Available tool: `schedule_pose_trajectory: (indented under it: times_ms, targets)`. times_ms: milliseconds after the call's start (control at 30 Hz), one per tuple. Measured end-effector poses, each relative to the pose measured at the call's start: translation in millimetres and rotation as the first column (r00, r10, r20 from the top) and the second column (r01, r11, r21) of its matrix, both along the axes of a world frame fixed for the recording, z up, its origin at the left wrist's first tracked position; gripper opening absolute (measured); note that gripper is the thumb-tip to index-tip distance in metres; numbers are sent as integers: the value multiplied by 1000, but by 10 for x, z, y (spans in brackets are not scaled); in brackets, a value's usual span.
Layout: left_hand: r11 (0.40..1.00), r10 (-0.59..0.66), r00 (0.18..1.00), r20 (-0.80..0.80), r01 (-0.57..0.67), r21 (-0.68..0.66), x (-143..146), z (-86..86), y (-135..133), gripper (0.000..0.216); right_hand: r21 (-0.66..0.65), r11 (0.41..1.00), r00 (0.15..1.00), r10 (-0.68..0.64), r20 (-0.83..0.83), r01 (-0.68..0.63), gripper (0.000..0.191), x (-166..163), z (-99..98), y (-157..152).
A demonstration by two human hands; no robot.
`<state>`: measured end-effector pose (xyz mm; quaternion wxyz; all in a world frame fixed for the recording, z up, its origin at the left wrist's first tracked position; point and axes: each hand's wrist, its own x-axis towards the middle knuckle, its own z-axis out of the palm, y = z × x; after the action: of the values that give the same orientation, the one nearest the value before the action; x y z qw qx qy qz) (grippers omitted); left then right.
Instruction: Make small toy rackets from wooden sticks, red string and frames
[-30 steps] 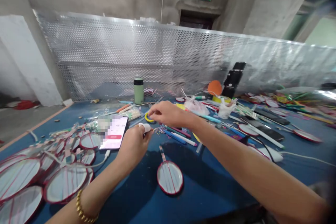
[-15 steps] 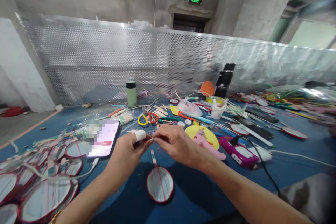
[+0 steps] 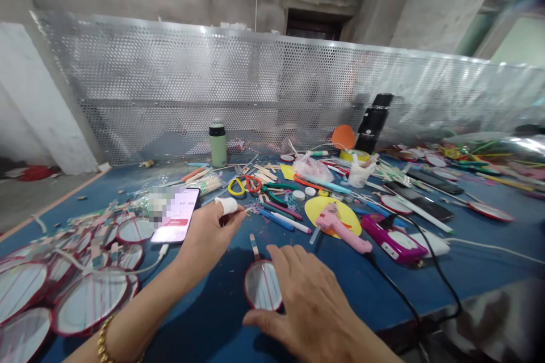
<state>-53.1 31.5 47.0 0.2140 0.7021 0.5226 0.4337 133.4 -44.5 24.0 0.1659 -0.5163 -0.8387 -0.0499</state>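
Observation:
My left hand [image 3: 210,236] hovers over the blue table [image 3: 340,300] with its fingers pinched together; one finger wears a white wrap. What the pinch holds is too small to make out. My right hand [image 3: 304,300] lies low and open, fingers spread, covering the right edge of a small round red-rimmed paddle [image 3: 260,283] with a stick handle. A phone [image 3: 175,214] with a lit screen lies just left of my left hand.
Many red-rimmed discs [image 3: 63,289] are piled at the left. A pink glue gun [image 3: 340,227] on a yellow disc, scissors [image 3: 242,184], pens, a green bottle [image 3: 218,146] and cables crowd the middle. A perforated metal screen [image 3: 272,96] closes the back.
My right hand left the left hand's fingertips and came down toward me onto the small paddle, opening flat. The left hand stayed pinched near the phone.

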Motion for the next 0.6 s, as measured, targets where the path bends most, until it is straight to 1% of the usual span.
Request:
schedule_pose_trajectory:
  times_ms: [67,100,167,233,300,333,367,400,433,467,500,533,567,600]
  targets:
    - [1000,-13,1000,27,13,-7,9,0,-6,26,33,999,1000,-9,14,9,84,-93,-81,-21]
    - [1000,-17,999,38,17,-7,10,-1,-7,26,42,999,1000,-16,15,16,84,-128,-106,-19]
    - [1000,-20,999,44,20,3,3,-8,0,26,29,999,999,-40,5,40,75,-164,-130,-5]
    - [1000,-24,998,55,24,6,-13,-19,20,27,-22,998,997,-56,-49,55,62,-153,-124,17]
    - [999,-37,995,88,39,-20,-34,-22,46,28,-77,996,977,-67,-205,52,58,-100,-93,40]
    - [998,-50,992,117,55,-43,-44,-15,56,28,-119,992,942,-78,-326,41,59,-62,-70,51]
    - [995,-61,986,154,73,-71,-53,-2,61,28,-175,984,877,-96,-471,14,58,-20,-43,59]
    - [991,-71,978,195,92,-98,-58,19,60,28,-246,969,773,-129,-621,-36,56,23,-15,63]
    - [987,-77,967,241,109,-121,-59,45,50,28,-310,944,626,-175,-760,-112,52,63,12,62]
    - [982,-85,953,291,130,-140,-55,74,31,28,-345,914,445,-223,-867,-214,49,98,35,56]
    - [975,-97,934,344,158,-155,-44,100,4,27,-341,881,249,-268,-931,-326,47,125,52,46]
    - [966,-118,910,397,197,-166,-27,120,-31,27,-303,850,64,-307,-950,-430,47,144,62,31]
    - [951,-152,879,452,254,-175,-3,128,-73,26,-249,823,-92,-340,-936,-510,48,154,64,15]
    - [927,-188,837,515,324,-188,27,122,-119,26,-201,799,-205,-373,-905,-567,48,158,59,-3]
